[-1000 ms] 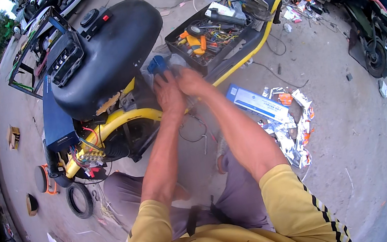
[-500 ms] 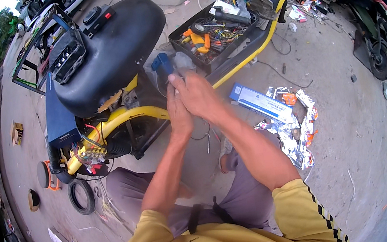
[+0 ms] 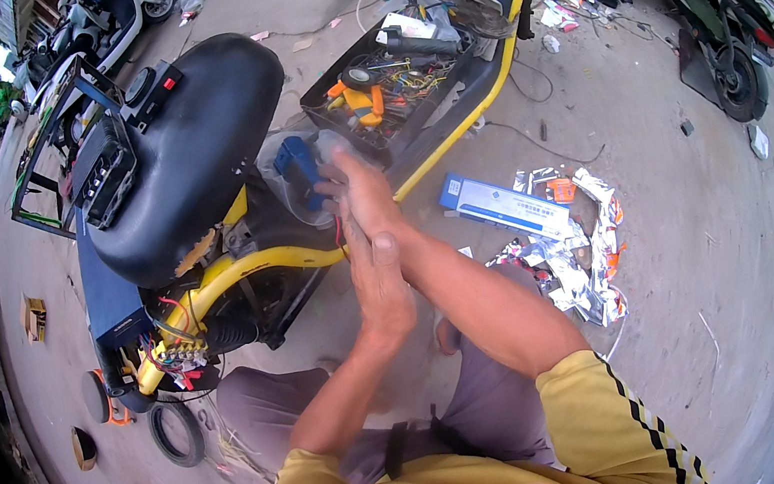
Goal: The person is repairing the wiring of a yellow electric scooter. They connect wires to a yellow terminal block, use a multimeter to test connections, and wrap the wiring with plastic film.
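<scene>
My right hand [image 3: 361, 193] and my left hand [image 3: 379, 279] are pressed together in front of the yellow scooter frame [image 3: 288, 256], their fingers stretched out. The right hand lies farther forward, its heel against the fingers of the left. Whether anything thin lies between the palms is hidden. A short red wire shows just left of the hands. Beyond my right fingertips a dark blue object [image 3: 296, 163] rests in a clear plastic bag or bowl [image 3: 281, 190]; its kind I cannot make out.
A black scooter seat [image 3: 200, 145] stands to the left. Ahead, a tool tray [image 3: 361, 140] holds pliers and small parts. At right lie a blue-and-white box [image 3: 508, 206] and torn silver foil [image 3: 570, 279]. A loose tyre [image 3: 175, 434] lies at lower left.
My hands have slid along each other, the right forward and the left back toward me. The blue object now shows apart from them. The whole view has shifted slightly.
</scene>
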A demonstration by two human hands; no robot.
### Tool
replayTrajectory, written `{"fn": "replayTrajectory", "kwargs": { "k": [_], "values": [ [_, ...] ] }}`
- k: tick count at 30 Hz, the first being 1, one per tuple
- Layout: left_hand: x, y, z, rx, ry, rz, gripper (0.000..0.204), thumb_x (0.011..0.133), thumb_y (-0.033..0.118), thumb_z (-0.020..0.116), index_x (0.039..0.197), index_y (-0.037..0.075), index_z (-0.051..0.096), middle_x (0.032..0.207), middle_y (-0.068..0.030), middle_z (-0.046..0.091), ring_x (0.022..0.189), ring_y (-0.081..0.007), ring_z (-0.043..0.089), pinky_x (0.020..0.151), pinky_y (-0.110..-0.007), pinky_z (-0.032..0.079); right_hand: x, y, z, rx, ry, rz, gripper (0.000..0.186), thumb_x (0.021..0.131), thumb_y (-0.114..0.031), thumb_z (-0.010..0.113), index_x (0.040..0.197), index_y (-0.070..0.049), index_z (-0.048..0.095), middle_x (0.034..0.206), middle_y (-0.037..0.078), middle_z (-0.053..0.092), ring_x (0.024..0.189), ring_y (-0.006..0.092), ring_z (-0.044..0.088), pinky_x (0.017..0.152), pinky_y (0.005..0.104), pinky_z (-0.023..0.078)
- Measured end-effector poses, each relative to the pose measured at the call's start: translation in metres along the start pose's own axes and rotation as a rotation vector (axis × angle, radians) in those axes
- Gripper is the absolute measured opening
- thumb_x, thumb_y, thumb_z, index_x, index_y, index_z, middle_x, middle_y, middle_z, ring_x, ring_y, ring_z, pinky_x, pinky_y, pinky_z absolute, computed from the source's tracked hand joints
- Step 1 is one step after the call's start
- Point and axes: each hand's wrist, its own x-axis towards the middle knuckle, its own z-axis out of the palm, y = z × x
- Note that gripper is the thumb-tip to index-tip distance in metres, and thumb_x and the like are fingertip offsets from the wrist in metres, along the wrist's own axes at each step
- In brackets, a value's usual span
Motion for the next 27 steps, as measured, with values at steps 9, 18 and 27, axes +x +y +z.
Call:
{"fn": "replayTrajectory", "kwargs": {
  "k": [9,18,27],
  "values": [
    [-0.016,0.004,-0.053,0.336,-0.045,0.253,0.082,0.108,0.045,0.048,0.16,-0.016,0.036,0.164,-0.0345,0.042,0.155,-0.0451,0.042,0.129,-0.049,0.028,-0.071,-0.01,0.017,0.326,-0.242,0.491,0.109,0.101,-0.085,0.04,0.172,-0.006,0.018,0.171,0.022,0.038,0.15,0.0429,0.046,0.122,0.0504,0.037],
    [-0.033,-0.009,-0.089,0.564,-0.089,0.43,0.082,0.099,0.041,0.062,0.16,-0.009,0.038,0.166,-0.0311,0.041,0.156,-0.05,0.037,0.13,-0.055,0.027,-0.074,0.028,0.024,0.108,-0.295,0.378,0.099,0.104,-0.071,0.053,0.166,0.003,0.03,0.16,0.028,0.05,0.14,0.042,0.057,0.118,0.0502,0.043],
    [-0.093,0.015,-0.102,0.76,-0.114,0.39,0.081,0.09,0.022,0.079,0.157,-0.004,0.042,0.165,-0.0258,0.043,0.153,-0.0436,0.043,0.128,-0.057,0.034,-0.076,0.011,0.033,-0.07,-0.27,0.252,0.089,0.103,-0.061,0.065,0.163,-0.001,0.039,0.16,0.02,0.052,0.145,0.0345,0.051,0.118,0.0487,0.042]
  ]
}}
